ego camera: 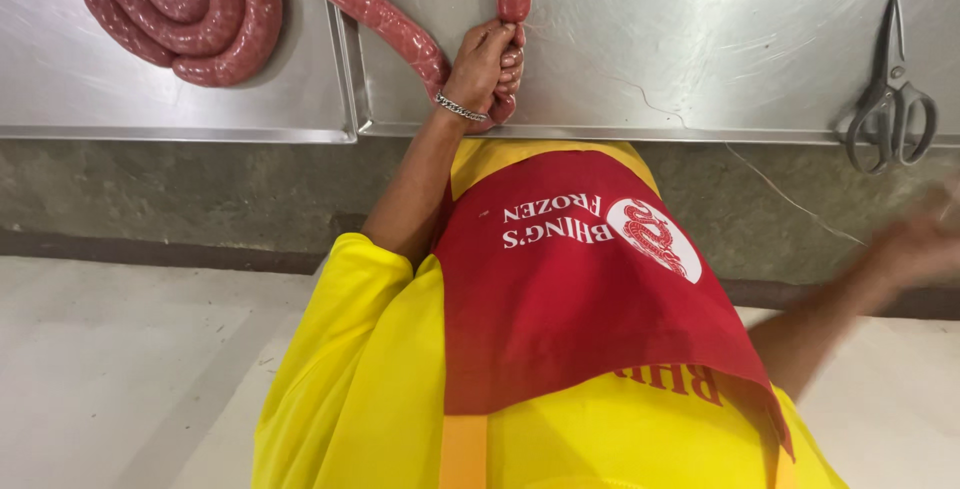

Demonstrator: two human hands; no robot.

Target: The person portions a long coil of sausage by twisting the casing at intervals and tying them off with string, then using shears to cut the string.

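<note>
A long pinkish-red raw sausage rope (pixel 372 11) is seen lying across two shiny steel trays, viewed from above by a head-worn camera. The sausage is gripped in a closed fist by the left hand (pixel 485 67), which wears a silver chain bracelet (pixel 460 107), at the near edge of the right-hand steel tray (pixel 700 49); one length runs from the fist up to the top edge, the other slants away to the left. On the left-hand steel tray (pixel 60 79) more of the sausage is wound into a flat coil (pixel 185 4). The right hand (pixel 925 239) is blurred at the frame's right edge, away from the trays, and its grip cannot be told. A pair of steel scissors (pixel 890 99) lies on the right-hand tray, well apart from the fist. A yellow shirt (pixel 350 379) and red apron (pixel 570 299) fill the foreground.
</note>
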